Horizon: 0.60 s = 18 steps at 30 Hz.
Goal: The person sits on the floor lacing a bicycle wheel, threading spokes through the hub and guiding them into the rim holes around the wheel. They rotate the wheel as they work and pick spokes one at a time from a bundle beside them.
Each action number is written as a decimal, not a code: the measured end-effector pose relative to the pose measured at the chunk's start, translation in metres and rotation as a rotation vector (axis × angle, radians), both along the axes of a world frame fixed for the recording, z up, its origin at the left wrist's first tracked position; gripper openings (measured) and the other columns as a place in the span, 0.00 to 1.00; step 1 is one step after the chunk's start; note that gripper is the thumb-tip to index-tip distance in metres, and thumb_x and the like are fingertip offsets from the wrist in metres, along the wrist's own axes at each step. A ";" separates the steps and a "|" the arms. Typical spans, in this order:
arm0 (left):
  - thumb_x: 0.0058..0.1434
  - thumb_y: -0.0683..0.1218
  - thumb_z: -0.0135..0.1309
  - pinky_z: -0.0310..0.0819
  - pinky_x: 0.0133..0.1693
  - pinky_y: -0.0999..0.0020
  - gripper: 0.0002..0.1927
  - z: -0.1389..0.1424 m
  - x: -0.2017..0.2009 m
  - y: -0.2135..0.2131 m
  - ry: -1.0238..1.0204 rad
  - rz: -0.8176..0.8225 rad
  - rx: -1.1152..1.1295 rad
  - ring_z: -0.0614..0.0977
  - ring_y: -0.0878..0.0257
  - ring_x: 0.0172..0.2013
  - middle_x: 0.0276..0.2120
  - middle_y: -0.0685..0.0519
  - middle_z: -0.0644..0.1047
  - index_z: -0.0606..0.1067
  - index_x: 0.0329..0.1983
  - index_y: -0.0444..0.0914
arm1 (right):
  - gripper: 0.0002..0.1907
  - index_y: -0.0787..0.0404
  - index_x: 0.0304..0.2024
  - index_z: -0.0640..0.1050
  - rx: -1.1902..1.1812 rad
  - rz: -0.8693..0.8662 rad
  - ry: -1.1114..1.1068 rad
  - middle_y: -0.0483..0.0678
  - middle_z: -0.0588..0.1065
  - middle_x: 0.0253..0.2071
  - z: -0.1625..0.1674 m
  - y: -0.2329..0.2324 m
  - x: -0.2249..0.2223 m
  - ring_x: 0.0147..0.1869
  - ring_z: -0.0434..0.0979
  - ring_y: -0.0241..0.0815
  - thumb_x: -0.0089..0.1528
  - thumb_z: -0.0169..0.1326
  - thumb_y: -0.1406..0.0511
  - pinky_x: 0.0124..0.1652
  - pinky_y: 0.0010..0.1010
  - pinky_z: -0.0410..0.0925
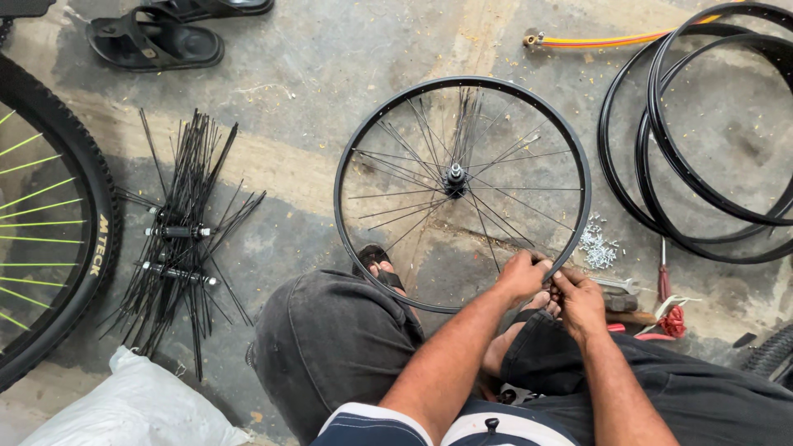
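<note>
Both hands at the lower right rim of a spoked wheel, floor level.

Left hand (522, 276) and right hand (578, 299) curl together, pinching the black wheel rim (351, 149) where a spoke meets it (the exact part gripped is too small to tell). Wheel lies against the knees, hub (455, 175) uppermost. Beyond: small silver nipples (598, 245) heaped right, loose spoked hubs (180, 239) left, bare rims (702, 132) far right, sandals (155, 41) farthest.

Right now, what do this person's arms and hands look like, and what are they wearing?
Both forearms are bare, with no watch, bracelet or glove visible. The left hand and right hand are bare too; whether there are rings is too small to tell. At the bottom edge a dark navy shirt with white stripes shows. Dark grey trousers cover the knees, and a black sandal is on one foot.
</note>
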<state>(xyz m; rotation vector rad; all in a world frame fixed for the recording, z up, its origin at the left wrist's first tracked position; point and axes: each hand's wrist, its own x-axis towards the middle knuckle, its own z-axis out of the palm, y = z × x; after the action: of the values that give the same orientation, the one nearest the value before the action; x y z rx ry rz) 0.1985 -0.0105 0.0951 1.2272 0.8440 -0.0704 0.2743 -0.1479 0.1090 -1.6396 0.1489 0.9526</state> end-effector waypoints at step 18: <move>0.60 0.52 0.56 0.69 0.55 0.49 0.25 -0.002 -0.026 0.030 0.329 0.010 0.411 0.77 0.39 0.55 0.54 0.36 0.76 0.74 0.57 0.35 | 0.10 0.67 0.48 0.79 -0.085 -0.037 -0.042 0.41 0.70 0.27 0.010 0.015 0.006 0.27 0.66 0.32 0.68 0.54 0.66 0.28 0.22 0.63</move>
<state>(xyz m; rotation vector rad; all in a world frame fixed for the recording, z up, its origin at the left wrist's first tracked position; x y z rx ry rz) 0.1727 0.0193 0.0935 1.6240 1.1905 -0.0948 0.2806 -0.1325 0.1193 -1.7275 0.1929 0.8935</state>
